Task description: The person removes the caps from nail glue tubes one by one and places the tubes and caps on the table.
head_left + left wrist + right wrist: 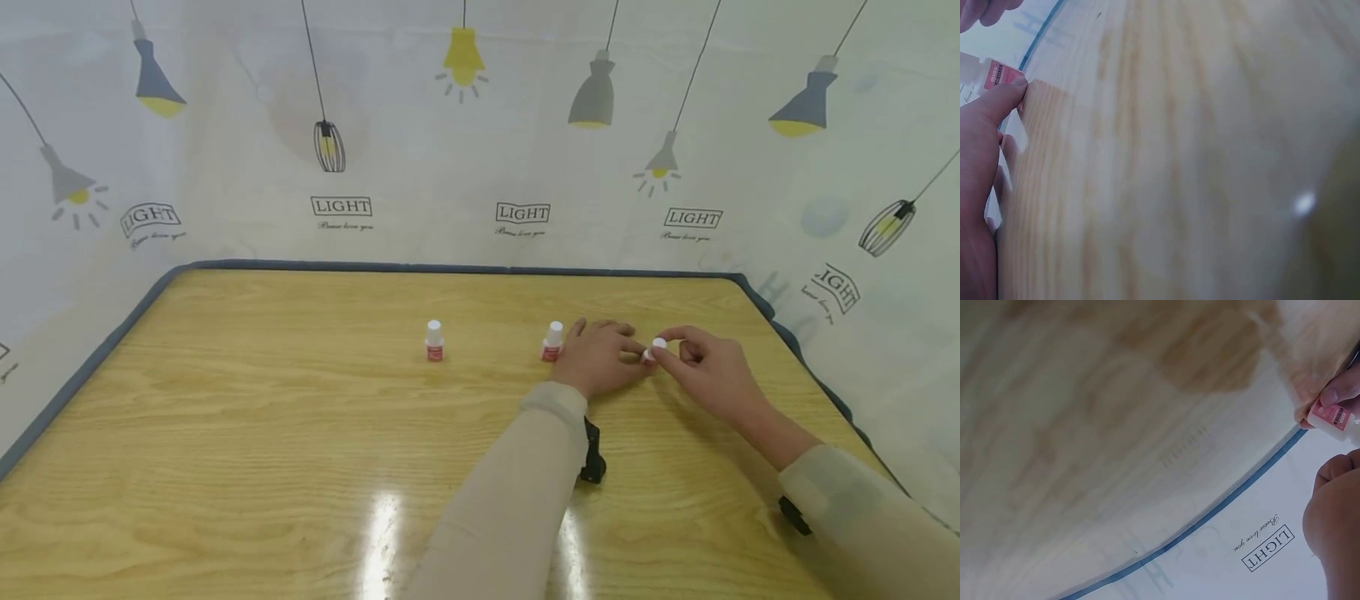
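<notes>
Head view: bottle (pixel 650 357) low between gripping left fingers (pixel 632 345); right fingers (pixel 681 332) pinch its cap (pixel 659 342).

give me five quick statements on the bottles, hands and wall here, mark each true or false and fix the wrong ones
1. The right hand pinches the white cap of the rightmost bottle. True.
2. The leftmost bottle lies on its side. False: it stands upright on the wooden table.
3. The left hand grips the middle bottle. False: it holds the rightmost bottle's body.
4. The leftmost bottle's cap is blue. False: it is white.
5. The wall covering is printed with hanging lamps. True.
</notes>
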Demonstrator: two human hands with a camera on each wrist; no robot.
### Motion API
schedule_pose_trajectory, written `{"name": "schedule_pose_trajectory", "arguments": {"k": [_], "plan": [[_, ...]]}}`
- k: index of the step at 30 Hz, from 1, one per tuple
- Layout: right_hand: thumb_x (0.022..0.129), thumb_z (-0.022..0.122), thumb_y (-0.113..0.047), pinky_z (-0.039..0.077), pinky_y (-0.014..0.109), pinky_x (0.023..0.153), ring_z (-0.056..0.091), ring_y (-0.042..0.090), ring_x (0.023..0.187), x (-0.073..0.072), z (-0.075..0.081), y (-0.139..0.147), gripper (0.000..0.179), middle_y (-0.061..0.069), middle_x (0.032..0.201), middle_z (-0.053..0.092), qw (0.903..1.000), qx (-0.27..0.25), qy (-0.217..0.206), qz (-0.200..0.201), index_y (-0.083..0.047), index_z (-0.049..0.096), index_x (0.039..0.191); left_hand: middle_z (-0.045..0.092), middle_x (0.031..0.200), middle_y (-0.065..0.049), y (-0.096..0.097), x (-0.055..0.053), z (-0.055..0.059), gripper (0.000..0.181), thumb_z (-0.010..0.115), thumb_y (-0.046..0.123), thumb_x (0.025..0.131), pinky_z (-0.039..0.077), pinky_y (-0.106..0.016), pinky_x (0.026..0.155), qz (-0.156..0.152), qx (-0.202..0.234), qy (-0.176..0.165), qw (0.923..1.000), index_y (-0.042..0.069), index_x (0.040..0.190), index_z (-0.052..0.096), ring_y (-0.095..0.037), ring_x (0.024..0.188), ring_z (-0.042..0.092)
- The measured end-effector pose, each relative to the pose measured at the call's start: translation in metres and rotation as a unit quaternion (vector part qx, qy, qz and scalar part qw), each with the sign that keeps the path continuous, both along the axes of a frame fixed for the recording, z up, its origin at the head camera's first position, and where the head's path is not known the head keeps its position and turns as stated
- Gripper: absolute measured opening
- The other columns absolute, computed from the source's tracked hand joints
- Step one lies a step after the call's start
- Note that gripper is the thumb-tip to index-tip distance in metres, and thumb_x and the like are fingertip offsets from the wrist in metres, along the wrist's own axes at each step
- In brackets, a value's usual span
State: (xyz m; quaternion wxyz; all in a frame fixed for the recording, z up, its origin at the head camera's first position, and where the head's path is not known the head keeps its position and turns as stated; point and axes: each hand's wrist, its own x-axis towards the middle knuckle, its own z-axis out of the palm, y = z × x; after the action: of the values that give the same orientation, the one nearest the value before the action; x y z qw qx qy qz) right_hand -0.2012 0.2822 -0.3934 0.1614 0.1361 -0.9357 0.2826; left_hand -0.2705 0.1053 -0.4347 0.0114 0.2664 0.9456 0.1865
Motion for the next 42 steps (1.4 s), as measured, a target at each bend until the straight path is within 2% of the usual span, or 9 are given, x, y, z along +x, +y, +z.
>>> {"name": "schedule_pose_trajectory", "arguments": {"k": [11, 20, 26, 33, 37, 42], "plan": [[0.106, 0.069, -0.027, 0.036, 0.028, 0.051, 0.034, 0.007, 0.046, 0.006, -0.005, 0.005, 0.027, -0.003, 0.06, 0.046, 0.9996, -0.006, -0.026, -0.01, -0.004, 0.073, 0.121, 0.049, 0.162, 0.022, 0.004, 0.003, -0.004, 0.043, 0.057, 0.073, 0.099, 0.019, -0.049, 0.137, -0.008, -0.009, -0.006, 0.9999, 0.054, 0.137, 0.066, -0.007, 0.156, 0.04], [0.101, 0.076, -0.027, 0.035, 0.027, 0.048, 0.037, 0.006, 0.047, 0.006, -0.012, 0.007, 0.021, -0.004, 0.06, 0.045, 0.9995, -0.017, -0.013, -0.022, -0.008, 0.075, 0.111, 0.049, 0.162, 0.022, 0.005, 0.005, -0.01, 0.044, 0.056, 0.074, 0.099, 0.018, -0.049, 0.137, -0.006, -0.009, -0.016, 0.9998, 0.054, 0.138, 0.065, -0.006, 0.157, 0.039], [0.098, 0.079, -0.027, 0.035, 0.027, 0.048, 0.038, 0.006, 0.048, 0.004, -0.012, 0.009, 0.021, -0.003, 0.062, 0.045, 0.9993, -0.019, -0.001, -0.033, -0.009, 0.075, 0.108, 0.049, 0.161, 0.023, 0.005, -0.001, -0.015, 0.045, 0.052, 0.077, 0.099, 0.02, -0.05, 0.136, -0.008, -0.002, -0.01, 0.9999, 0.056, 0.135, 0.066, -0.006, 0.156, 0.04], [0.098, 0.079, -0.017, 0.034, 0.025, 0.05, 0.033, 0.002, 0.046, -0.004, -0.006, 0.009, 0.017, -0.004, 0.06, 0.044, 0.9993, -0.017, 0.034, -0.001, -0.007, 0.076, 0.111, 0.049, 0.162, 0.023, 0.002, -0.009, -0.009, 0.044, 0.053, 0.077, 0.099, 0.017, -0.049, 0.137, -0.002, 0.021, -0.015, 0.9997, 0.055, 0.134, 0.067, -0.006, 0.157, 0.039], [0.1, 0.077, -0.019, 0.034, 0.026, 0.051, 0.034, 0.005, 0.046, -0.006, -0.002, 0.009, 0.019, -0.004, 0.06, 0.045, 0.9997, -0.02, 0.011, 0.001, -0.008, 0.074, 0.116, 0.048, 0.163, 0.022, 0.001, -0.011, -0.005, 0.043, 0.055, 0.075, 0.099, 0.015, -0.049, 0.137, -0.003, 0.029, -0.023, 0.9993, 0.054, 0.134, 0.067, -0.006, 0.158, 0.037], [0.102, 0.075, -0.032, 0.037, 0.028, 0.05, 0.039, 0.009, 0.047, -0.006, 0.001, 0.01, 0.033, -0.002, 0.062, 0.049, 0.9988, -0.014, -0.04, -0.024, -0.007, 0.067, 0.121, 0.047, 0.163, 0.023, 0.003, -0.012, -0.007, 0.043, 0.056, 0.074, 0.099, 0.015, -0.051, 0.137, -0.008, 0.026, -0.027, 0.9993, 0.054, 0.135, 0.067, -0.007, 0.158, 0.036]]}}
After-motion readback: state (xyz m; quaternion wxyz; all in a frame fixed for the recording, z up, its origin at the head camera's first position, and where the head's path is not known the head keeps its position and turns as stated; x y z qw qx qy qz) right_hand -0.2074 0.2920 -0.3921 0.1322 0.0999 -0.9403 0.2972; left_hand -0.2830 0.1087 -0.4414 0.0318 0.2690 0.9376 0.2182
